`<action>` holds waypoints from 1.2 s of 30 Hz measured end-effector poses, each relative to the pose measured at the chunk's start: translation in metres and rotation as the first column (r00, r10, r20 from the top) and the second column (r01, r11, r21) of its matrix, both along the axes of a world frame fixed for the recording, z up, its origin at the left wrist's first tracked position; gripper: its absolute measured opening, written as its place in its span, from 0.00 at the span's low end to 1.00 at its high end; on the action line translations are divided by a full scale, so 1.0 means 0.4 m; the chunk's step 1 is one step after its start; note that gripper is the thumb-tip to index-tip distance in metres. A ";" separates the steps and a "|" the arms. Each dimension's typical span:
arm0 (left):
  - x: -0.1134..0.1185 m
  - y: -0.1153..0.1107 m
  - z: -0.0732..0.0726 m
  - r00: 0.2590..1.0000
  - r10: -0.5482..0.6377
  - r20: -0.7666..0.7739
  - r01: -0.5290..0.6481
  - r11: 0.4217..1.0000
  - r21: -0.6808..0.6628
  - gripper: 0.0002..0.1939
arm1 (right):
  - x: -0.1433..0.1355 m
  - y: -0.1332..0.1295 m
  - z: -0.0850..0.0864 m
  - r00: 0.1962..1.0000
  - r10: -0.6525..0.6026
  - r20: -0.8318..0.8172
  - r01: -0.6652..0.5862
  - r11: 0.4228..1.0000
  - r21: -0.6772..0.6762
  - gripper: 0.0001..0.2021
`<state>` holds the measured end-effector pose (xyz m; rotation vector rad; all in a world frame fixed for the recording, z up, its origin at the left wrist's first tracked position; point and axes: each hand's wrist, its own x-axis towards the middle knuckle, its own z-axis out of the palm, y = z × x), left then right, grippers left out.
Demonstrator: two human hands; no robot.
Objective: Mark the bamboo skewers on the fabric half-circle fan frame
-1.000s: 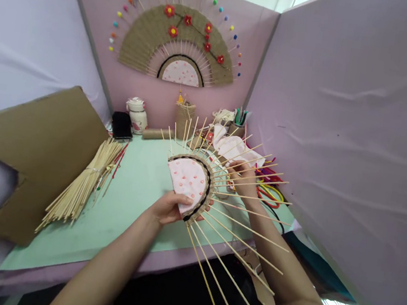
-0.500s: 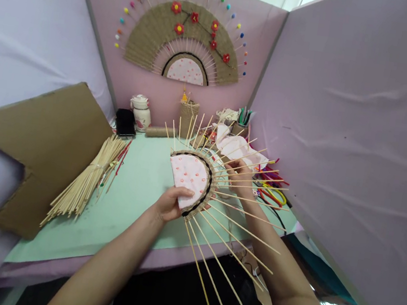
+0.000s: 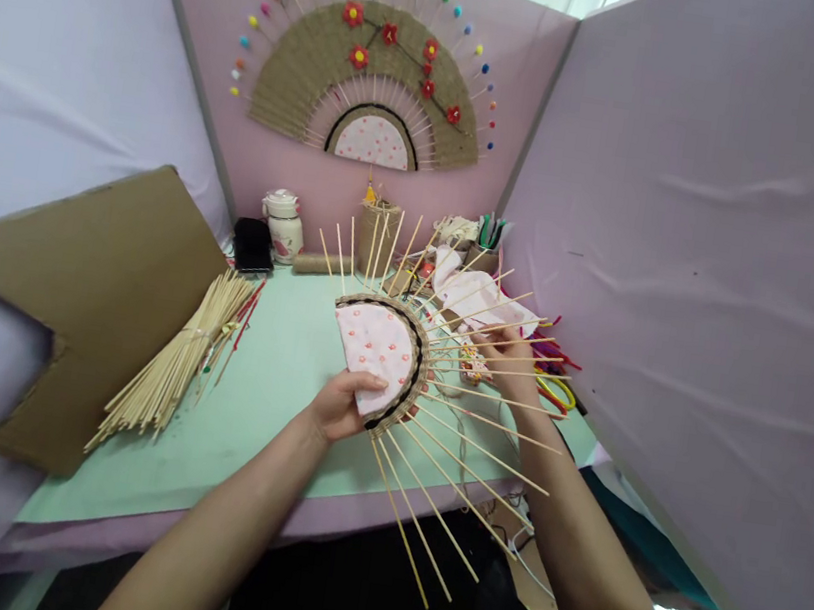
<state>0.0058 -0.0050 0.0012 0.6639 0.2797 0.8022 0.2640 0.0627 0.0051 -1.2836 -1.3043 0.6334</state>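
Note:
My left hand grips the lower edge of a half-round fan frame, its thumb lying flat on the pink flowered cloth. A black braid and a woven twine band run round the curved edge. Many thin bamboo sticks spread out from that band like rays. At the right, my right hand is behind several of these sticks, its fingers bent together. What they pinch is hidden by the sticks. A loose pale twine trails below the sticks over the table's front edge.
A tied bundle of sticks and a cardboard sheet are at the left. Behind stand a white jar, a twine cone and pink cloth. Scissors lie at the right. A finished fan hangs on the back wall.
My right hand has moved outward to the right, away from the woven band. The fan frame has tilted slightly and shifted a little left, still in my left hand.

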 end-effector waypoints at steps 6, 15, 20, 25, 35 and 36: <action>-0.014 0.009 0.007 0.999 0.049 0.014 -0.049 0.999 0.004 0.35 | 0.132 -0.105 0.064 0.991 0.128 0.048 -0.125 0.990 -0.068 0.21; -0.022 0.019 0.000 1.000 0.011 -0.018 -0.011 1.000 0.020 0.28 | 0.149 -0.214 0.154 0.999 0.040 0.024 -0.044 0.977 0.207 0.11; -0.025 0.024 -0.003 0.999 0.000 -0.032 0.001 1.000 0.024 0.29 | 0.127 -0.225 0.174 0.999 0.009 -0.052 0.007 0.956 0.294 0.10; -0.022 0.021 -0.003 0.999 0.011 -0.030 -0.010 1.000 0.006 0.28 | 0.126 -0.197 0.165 0.995 0.004 -0.098 0.025 0.954 0.300 0.11; -0.016 0.009 0.007 1.000 -0.004 0.008 0.004 1.000 0.028 0.34 | 0.074 -0.064 0.065 0.999 0.043 0.031 -0.045 0.995 0.088 0.12; -0.016 0.008 0.006 1.000 -0.011 0.010 0.011 0.999 0.031 0.34 | 0.057 -0.048 0.060 0.997 0.048 0.060 -0.053 0.995 0.088 0.12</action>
